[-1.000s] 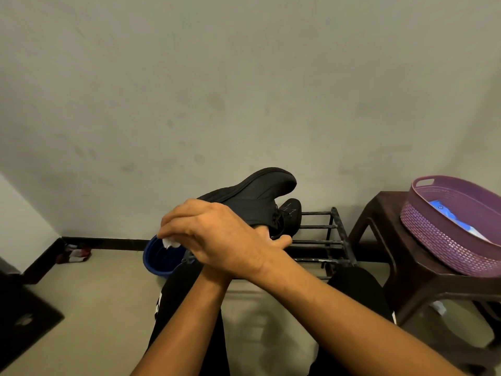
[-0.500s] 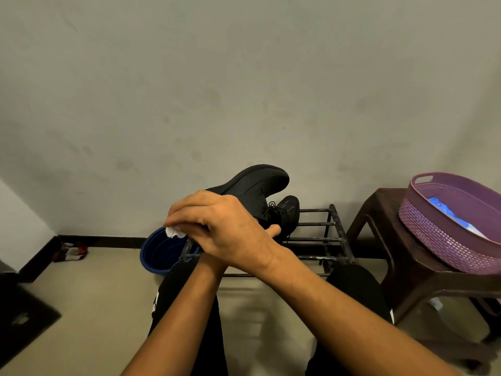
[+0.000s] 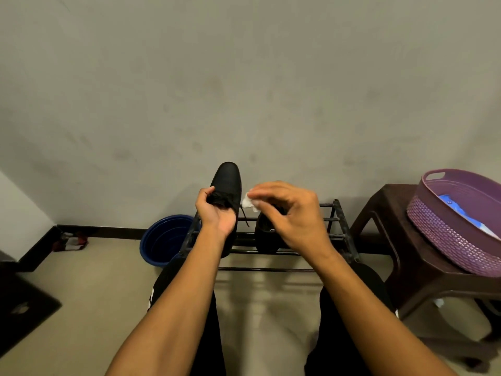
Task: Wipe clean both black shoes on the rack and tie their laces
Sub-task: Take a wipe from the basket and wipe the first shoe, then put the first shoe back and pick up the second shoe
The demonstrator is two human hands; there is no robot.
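My left hand (image 3: 215, 211) grips a black lace-up shoe (image 3: 227, 180) by its laced middle and holds it above the rack, toe pointing up and away toward the wall. A loose lace end hangs down beside it. Just to the right, my right hand (image 3: 290, 213) pinches a small white wipe (image 3: 248, 203) close to the shoe's right side. The second black shoe (image 3: 267, 236) stands on the black metal rack (image 3: 339, 234), partly hidden behind my right hand.
A blue bucket (image 3: 165, 240) sits on the floor left of the rack. A dark brown plastic stool (image 3: 385, 221) on the right carries a purple basket (image 3: 444, 229) holding a blue-white packet. My knees are in the foreground. The grey wall is close behind the rack.
My hands were crossed, the right one over the shoe; now they are apart. The shoe has turned from lying sideways to toe-up, and the wipe has moved from its left to its right.
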